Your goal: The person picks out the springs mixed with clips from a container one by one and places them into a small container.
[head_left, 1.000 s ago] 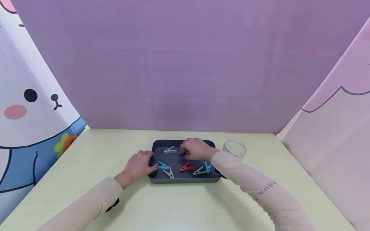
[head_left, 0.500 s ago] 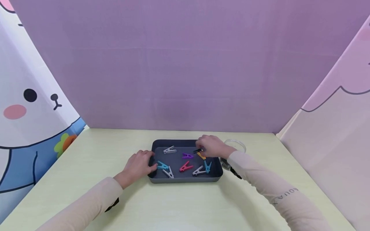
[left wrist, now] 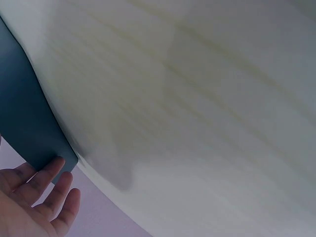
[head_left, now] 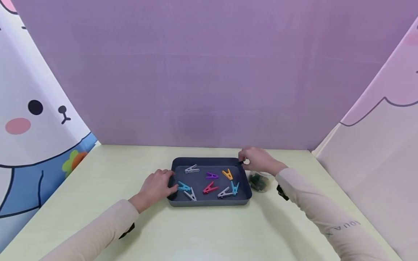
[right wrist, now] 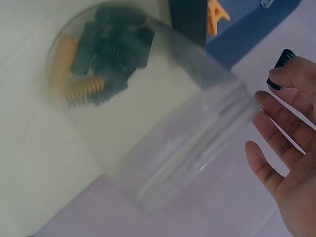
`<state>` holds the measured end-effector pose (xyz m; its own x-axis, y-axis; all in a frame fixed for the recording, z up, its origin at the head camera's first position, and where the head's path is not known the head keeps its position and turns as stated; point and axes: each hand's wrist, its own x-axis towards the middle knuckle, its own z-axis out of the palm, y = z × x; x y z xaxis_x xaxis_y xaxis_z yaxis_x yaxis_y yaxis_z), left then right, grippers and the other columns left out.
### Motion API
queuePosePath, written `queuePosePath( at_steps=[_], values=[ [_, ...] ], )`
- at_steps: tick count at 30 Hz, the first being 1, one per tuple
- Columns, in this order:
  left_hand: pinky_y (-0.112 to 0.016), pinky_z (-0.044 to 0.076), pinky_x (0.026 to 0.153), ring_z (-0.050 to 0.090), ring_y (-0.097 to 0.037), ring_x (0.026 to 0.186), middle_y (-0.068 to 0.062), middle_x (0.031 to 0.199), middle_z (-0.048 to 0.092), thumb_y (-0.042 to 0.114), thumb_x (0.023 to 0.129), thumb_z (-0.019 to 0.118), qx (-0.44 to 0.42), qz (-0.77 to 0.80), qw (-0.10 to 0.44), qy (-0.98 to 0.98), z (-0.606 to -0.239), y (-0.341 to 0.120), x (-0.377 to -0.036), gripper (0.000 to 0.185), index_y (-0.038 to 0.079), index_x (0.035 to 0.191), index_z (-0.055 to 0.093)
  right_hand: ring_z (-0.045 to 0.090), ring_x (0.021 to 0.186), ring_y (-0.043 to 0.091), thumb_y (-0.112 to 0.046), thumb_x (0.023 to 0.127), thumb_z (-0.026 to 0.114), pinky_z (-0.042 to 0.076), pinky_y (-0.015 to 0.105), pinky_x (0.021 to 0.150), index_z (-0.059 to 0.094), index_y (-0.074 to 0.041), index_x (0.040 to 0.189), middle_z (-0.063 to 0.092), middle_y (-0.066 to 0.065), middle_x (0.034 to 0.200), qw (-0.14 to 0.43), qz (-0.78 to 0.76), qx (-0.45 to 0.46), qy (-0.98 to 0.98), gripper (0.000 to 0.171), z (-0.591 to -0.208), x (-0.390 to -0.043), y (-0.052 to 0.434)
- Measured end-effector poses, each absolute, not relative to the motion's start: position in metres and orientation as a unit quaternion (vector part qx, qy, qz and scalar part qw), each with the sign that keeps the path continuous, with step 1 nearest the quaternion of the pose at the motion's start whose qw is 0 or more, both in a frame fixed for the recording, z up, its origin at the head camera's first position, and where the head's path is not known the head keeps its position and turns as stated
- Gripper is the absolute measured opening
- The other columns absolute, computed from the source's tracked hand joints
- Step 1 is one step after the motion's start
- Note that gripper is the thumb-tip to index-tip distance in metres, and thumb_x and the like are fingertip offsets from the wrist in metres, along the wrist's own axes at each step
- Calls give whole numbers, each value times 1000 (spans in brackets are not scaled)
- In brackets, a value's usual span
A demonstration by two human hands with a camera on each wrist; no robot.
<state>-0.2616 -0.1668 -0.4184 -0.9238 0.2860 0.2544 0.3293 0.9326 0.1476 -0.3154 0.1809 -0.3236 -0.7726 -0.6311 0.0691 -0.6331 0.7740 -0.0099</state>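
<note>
A dark tray point(head_left: 209, 203) in the middle of the table holds several coloured clothes pegs, among them an orange peg point(head_left: 227, 174), a purple peg point(head_left: 212, 175) and a red peg point(head_left: 210, 188). My left hand point(head_left: 167, 182) rests against the tray's left wall point(left wrist: 24, 123), its fingers point(left wrist: 47, 185) nearly straight. My right hand point(head_left: 244, 161) hovers over a clear jar point(head_left: 260, 181) just right of the tray. It pinches a dark peg point(right wrist: 281, 61) between thumb and forefinger. The jar point(right wrist: 148, 118) has dark green and orange pegs point(right wrist: 106, 47) at its bottom.
The pale yellow-green table point(head_left: 202, 232) is walled in by a purple backdrop point(head_left: 209, 72) and by printed curtains on the left point(head_left: 32, 119) and right point(head_left: 385, 145). A black wrist strap shows under each sleeve.
My right hand has moved right from the middle of the tray to above the jar, carrying the dark peg. The purple and orange pegs came into view. My left hand stayed put.
</note>
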Motion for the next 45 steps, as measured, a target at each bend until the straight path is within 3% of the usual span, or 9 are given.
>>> queuePosePath(
  at_steps=[12, 22, 45],
  values=[
    [-40, 50, 73, 59, -27, 91, -9, 105, 65, 41, 77, 65, -159, -94, 119, -976, -418, -167, -263, 45, 8, 107, 62, 60, 82, 21, -13, 74, 68, 47, 39, 68, 64, -12, 85, 63, 1, 86, 63, 63, 303, -949, 12, -315, -316, 221],
    [-40, 50, 73, 59, -26, 91, -9, 105, 65, 42, 77, 65, -157, -93, 113, -977, -419, -166, -265, 45, 8, 108, 62, 57, 77, 17, -11, 73, 68, 46, 33, 66, 65, -11, 82, 61, 0, 82, 83, 69, 304, -947, 10, -323, -313, 240],
    [-40, 50, 75, 59, -27, 93, -9, 106, 65, 42, 77, 64, -156, -99, 109, -977, -420, -167, -266, 46, 8, 108, 62, 58, 79, 19, -13, 74, 68, 46, 33, 64, 64, -13, 83, 61, -1, 82, 60, 76, 265, -959, 10, -339, -305, 252]
  ],
)
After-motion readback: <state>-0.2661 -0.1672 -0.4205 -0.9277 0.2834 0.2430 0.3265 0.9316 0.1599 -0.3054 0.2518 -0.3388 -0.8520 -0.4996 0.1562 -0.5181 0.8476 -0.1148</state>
